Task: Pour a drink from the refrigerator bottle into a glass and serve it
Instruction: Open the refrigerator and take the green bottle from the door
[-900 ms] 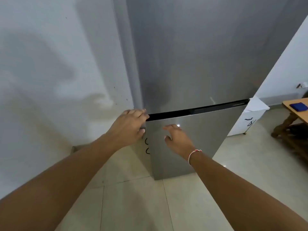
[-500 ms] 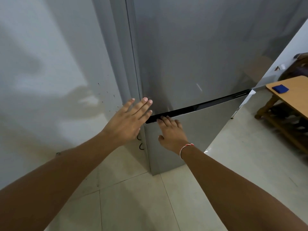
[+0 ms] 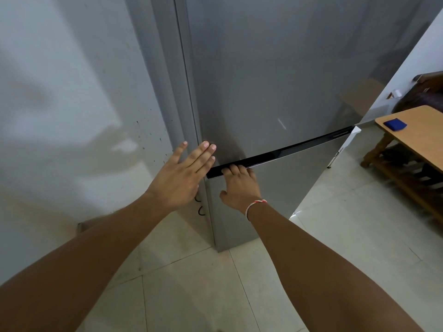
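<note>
Fingers [image 3: 233,169] of the right hand [image 3: 239,188] are curled over the top edge of the refrigerator's lower door [image 3: 275,195], their tips hooked into the black handle slot [image 3: 287,150] that runs between the two doors; the thumb sits apart, lower on the door face. Left hand [image 3: 178,180] is flat and spread, fingers straight, lying against the near-left corner of the refrigerator [image 3: 263,68] where the upper door [image 3: 275,80] meets the side panel; it holds nothing. Both doors look closed, with only the dark slot showing between them. The bottle and the glass are not visible; whatever is inside the refrigerator is hidden behind the doors. The refrigerator is a tall grey-silver unit standing on a pale tiled floor [image 3: 203,295], its left side just beside a white wall [image 3: 60,104] that carries small dark specks near the corner. Two small dark loops [image 3: 199,207] show on the refrigerator's side panel below the left hand. The right wrist wears a thin red-and-white thread band [image 3: 255,206]. Both forearms are bare and reach in from the near edge of the view. To the far right, well apart from the refrigerator, stands a wooden table [image 3: 426,140] with a lower shelf, and a small blue object [image 3: 395,123] lies on its top near the left end. A white item [image 3: 345,144] sits on the floor past the refrigerator's right edge, too hidden to identify.
</note>
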